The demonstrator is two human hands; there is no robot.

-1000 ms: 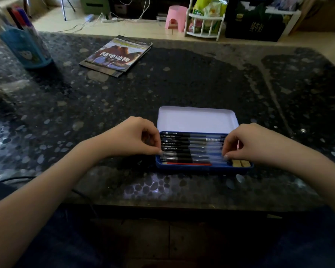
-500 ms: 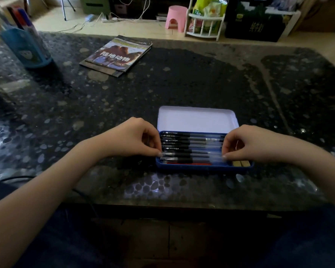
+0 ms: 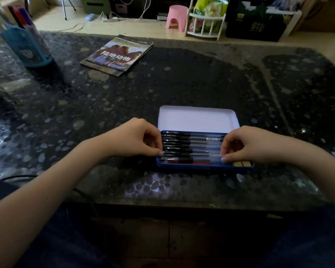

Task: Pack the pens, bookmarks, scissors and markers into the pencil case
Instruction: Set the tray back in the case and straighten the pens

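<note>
A blue pencil case [image 3: 201,167] lies open near the table's front edge, its white lid [image 3: 197,118] folded back. Several black and clear pens [image 3: 193,141] lie side by side inside. A red item [image 3: 203,163] and two wooden bookmark ends [image 3: 242,163] show along the front wall. My left hand [image 3: 132,138] pinches the left end of a clear pen [image 3: 193,155] at the case's left wall. My right hand [image 3: 249,144] pinches its right end. The pen lies low among the others.
A book [image 3: 116,55] lies at the back left of the dark speckled table [image 3: 182,84]. A blue pen holder [image 3: 27,49] with markers stands at the far left. A dark cable [image 3: 17,177] runs by my left forearm. The table's front edge [image 3: 182,205] is close below the case.
Both hands stay at the ends of the pen with hardly any movement. The case and its contents have not shifted.
</note>
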